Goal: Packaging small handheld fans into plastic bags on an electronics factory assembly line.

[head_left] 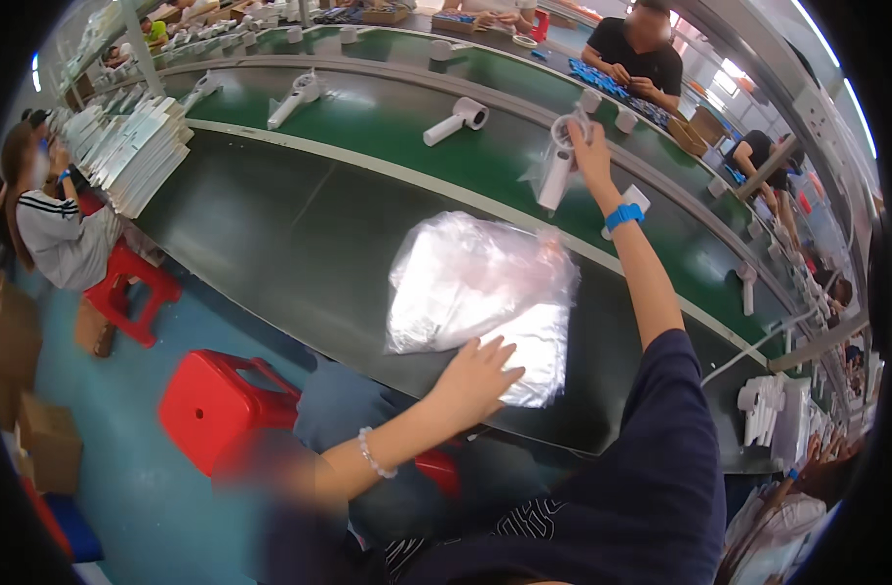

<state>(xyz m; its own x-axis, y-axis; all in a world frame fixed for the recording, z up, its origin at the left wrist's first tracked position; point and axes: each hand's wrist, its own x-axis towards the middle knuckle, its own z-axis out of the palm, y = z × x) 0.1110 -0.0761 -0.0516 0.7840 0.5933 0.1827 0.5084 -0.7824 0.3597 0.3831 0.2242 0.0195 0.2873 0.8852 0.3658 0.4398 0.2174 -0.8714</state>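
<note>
My right hand [590, 156] reaches out over the green conveyor belt and grips the round head of a white handheld fan [555, 177]. Clear plastic film surrounds this fan, and its handle hangs down toward me. On the dark table, my left hand [470, 385] lies with fingers spread on the near part of a stack of clear plastic bags [465, 283]. The bags are shiny and a little rumpled at the top. Another white piece [629, 210] on the belt is partly hidden behind my right wrist.
More white handheld fans [456, 121] lie spaced along the conveyor belt [368, 146]. Flat white packs [124, 146] are piled at the table's left end. A red stool [227, 405] stands left of me. Co-workers sit across the belt, at the left and at the lower right.
</note>
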